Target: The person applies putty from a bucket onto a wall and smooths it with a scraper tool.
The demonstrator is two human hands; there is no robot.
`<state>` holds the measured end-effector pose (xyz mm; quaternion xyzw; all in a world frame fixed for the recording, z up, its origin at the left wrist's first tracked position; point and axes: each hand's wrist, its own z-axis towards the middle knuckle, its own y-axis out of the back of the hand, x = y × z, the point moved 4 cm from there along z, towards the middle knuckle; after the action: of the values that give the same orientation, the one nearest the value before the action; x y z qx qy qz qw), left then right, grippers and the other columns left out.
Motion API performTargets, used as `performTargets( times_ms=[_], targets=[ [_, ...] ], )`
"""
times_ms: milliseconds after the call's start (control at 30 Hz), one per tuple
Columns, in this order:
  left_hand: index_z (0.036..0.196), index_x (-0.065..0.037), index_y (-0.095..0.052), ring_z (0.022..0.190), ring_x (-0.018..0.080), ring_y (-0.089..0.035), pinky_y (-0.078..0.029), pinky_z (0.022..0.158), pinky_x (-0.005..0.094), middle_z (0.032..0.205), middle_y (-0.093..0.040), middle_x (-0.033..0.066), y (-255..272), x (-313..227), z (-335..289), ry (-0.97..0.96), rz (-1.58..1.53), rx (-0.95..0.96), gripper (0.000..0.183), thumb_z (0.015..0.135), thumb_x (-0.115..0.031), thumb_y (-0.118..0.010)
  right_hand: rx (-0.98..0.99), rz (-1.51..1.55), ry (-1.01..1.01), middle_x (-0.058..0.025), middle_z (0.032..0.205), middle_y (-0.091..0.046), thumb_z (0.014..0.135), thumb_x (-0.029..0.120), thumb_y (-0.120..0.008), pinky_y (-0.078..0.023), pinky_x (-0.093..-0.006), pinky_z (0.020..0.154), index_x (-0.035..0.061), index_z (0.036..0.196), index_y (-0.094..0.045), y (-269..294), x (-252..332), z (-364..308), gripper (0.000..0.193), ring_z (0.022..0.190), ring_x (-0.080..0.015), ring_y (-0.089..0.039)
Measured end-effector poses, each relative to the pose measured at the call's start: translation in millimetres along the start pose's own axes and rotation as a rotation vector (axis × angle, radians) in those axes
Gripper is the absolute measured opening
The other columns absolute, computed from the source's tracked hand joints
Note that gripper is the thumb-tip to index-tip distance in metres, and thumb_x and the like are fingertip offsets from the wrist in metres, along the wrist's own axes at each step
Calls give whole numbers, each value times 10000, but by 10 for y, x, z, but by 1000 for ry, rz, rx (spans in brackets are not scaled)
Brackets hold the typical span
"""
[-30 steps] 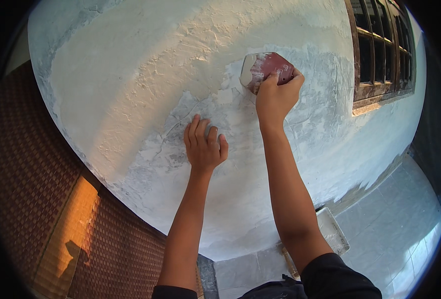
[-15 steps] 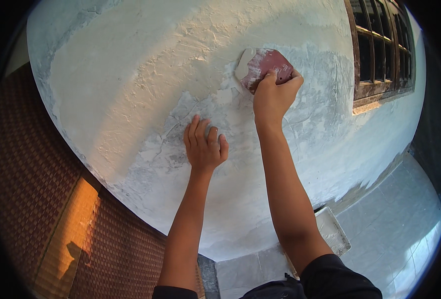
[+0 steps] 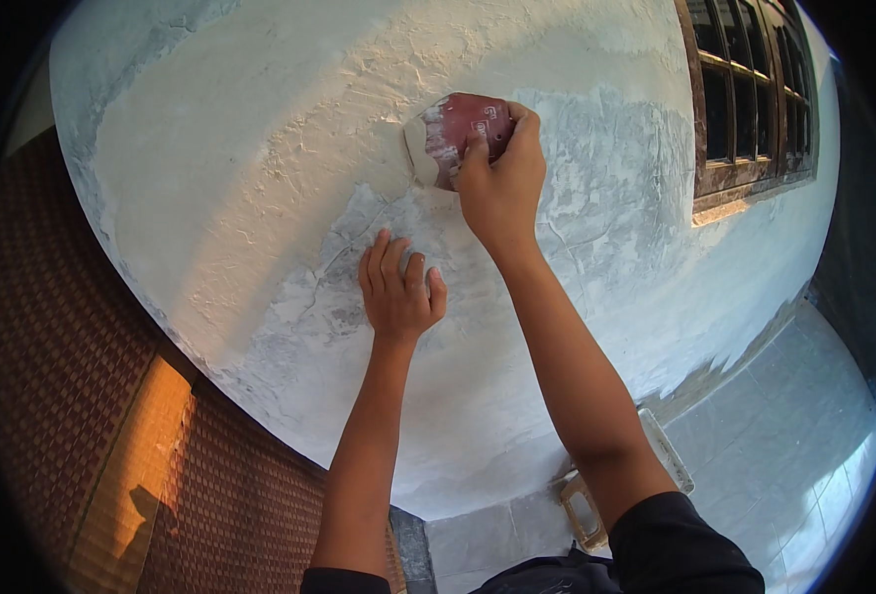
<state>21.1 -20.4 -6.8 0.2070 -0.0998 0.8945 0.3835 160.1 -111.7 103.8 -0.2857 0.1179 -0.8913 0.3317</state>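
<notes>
Right hand [image 3: 505, 188] clasps the scraper [image 3: 458, 119] by its right end, thumb on the near face, fingers mostly hidden behind; plate extends up and left from the grip. Longest axis hard to judge, the plate being nearly as tall as wide; its free edge runs roughly up and down, on the side away from the right hand, with a strip of pale paste [image 3: 417, 148] along it. Left hand [image 3: 398, 292] lies below and left of the scraper, well apart from it; fingers loosely bent and spread, nothing seen in its grasp, fingertips apparently on the wall [image 3: 596, 327]; contact pressure cannot be told. Right hand is thus the only one on the tool. Relative to the wall: the pasted edge sits at the right border of a rough pale band [image 3: 334, 119], which slants from upper right to lower left; grey, patchy surface lies between the two hands and right of the scraper. Farther out: window [image 3: 750, 99] at upper right; tray [image 3: 673, 455] on the floor [image 3: 765, 436], partly behind the right forearm.
</notes>
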Motion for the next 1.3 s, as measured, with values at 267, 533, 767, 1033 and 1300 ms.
performTargets(
  times_ms=[267, 533, 767, 1033, 1300],
  targets=[
    [1123, -74, -467, 1200, 390, -486, -383, 963, 525, 1186, -514, 162, -32, 14, -46, 5, 4, 5, 264, 918, -232, -517, -139, -74, 35, -254, 1020, -625, 802, -29, -566, -495, -468, 775, -61, 1147, -522, 249, -171, 165, 349, 886, -429, -625],
    [1136, -79, -467, 1211, 387, -479, -374, 978, 522, 1190, -512, 163, -14, -20, -25, 12, 0, 1, 273, 915, -233, -513, -17, -122, 108, -236, 1005, -632, 792, -32, -591, -497, -458, 766, -42, 1150, -527, 162, -223, 267, 363, 873, -409, -632],
    [1137, -82, -467, 1213, 387, -477, -376, 979, 516, 1186, -513, 159, -11, -34, -17, 1, 0, 5, 274, 916, -238, -510, 154, -212, 333, -233, 982, -630, 790, -45, -591, -499, -437, 791, -45, 1146, -524, -49, -121, 183, 362, 924, -405, -628],
    [1131, -83, -465, 1207, 386, -481, -373, 981, 519, 1180, -518, 155, -21, -13, -32, -1, 24, 8, 263, 923, -240, -499, 144, -96, 290, -235, 988, -630, 797, -35, -600, -506, -444, 787, -51, 1149, -522, 108, -90, 216, 361, 899, -405, -634],
    [1134, -83, -461, 1206, 385, -483, -373, 982, 523, 1183, -515, 154, -9, 8, -41, -3, 23, 3, 269, 916, -234, -507, 127, -95, 299, -233, 994, -635, 791, -22, -602, -500, -479, 765, -44, 1148, -528, 148, -41, 244, 366, 896, -417, -634]
  ],
)
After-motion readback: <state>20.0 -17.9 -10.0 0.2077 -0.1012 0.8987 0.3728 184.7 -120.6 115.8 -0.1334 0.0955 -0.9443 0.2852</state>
